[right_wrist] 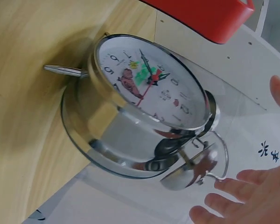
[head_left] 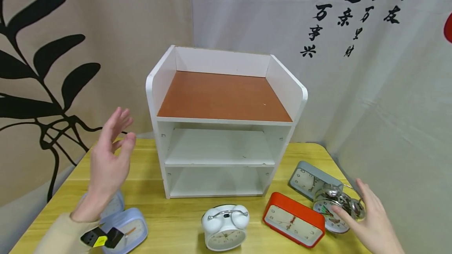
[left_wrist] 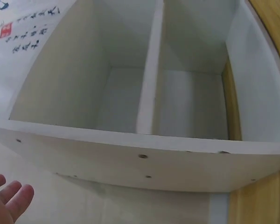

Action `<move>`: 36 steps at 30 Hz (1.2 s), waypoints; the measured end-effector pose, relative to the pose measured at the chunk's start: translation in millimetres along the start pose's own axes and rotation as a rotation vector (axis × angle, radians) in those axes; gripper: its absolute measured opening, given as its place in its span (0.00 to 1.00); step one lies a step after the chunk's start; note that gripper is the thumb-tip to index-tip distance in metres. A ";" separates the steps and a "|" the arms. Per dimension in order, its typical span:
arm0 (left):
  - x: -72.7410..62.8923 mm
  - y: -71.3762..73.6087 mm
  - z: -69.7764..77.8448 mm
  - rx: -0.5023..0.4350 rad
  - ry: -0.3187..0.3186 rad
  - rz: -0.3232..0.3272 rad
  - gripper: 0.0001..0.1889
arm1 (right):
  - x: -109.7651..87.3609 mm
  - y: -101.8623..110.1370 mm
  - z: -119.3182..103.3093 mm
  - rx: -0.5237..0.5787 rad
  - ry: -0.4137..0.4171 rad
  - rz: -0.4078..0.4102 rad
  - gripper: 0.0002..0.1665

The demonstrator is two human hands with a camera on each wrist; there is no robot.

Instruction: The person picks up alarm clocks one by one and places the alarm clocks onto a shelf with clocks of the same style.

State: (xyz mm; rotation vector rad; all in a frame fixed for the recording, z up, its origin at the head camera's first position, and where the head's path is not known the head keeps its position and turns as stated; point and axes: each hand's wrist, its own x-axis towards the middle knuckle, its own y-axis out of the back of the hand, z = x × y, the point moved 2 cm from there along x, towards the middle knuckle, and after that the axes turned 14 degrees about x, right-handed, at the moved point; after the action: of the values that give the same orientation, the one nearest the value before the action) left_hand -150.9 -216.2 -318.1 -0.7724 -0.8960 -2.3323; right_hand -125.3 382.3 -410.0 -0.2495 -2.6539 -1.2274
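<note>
My right hand (head_left: 372,218) is beside a silver twin-bell alarm clock (head_left: 332,211), thumb in front of its dial and fingers behind its right bell. In the right wrist view, that hand (right_wrist: 252,196) has its fingers spread near the bells, gripping nothing. The clock's dial (right_wrist: 151,81) carries a coloured picture and a red hand. My left hand (head_left: 113,156) is raised in the air left of a white shelf unit (head_left: 219,164), fingers extended and holding nothing. Its fingertips (left_wrist: 19,203) show at the corner of the left wrist view.
A red rectangular clock (head_left: 294,219) and a grey one (head_left: 312,179) lie left of the silver clock. A white twin-bell clock (head_left: 226,228) stands at front centre. Two light-blue clocks, one in front (head_left: 132,230), sit beneath my left forearm. The shelf's top is brown (head_left: 226,95).
</note>
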 end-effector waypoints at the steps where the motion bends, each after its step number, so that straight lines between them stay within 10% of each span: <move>1: 1.9 0.0 2.0 -0.002 0.003 -0.004 0.33 | -0.3 0.4 0.9 0.001 -0.008 -0.001 0.66; 17: 29.3 -12.8 22.5 -0.102 -0.004 -0.006 0.31 | 3.0 -4.6 15.8 -0.065 -0.202 -0.078 0.67; 36: 62.9 -19.8 31.6 -0.133 -0.038 -0.047 0.31 | 4.5 -12.9 26.3 0.009 -0.193 0.001 0.61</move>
State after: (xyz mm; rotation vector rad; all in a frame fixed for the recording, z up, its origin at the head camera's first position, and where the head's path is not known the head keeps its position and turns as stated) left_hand -197.5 -197.1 -265.2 -0.8608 -0.7887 -2.4456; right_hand -135.8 394.5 -434.9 -0.3858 -2.8203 -1.2489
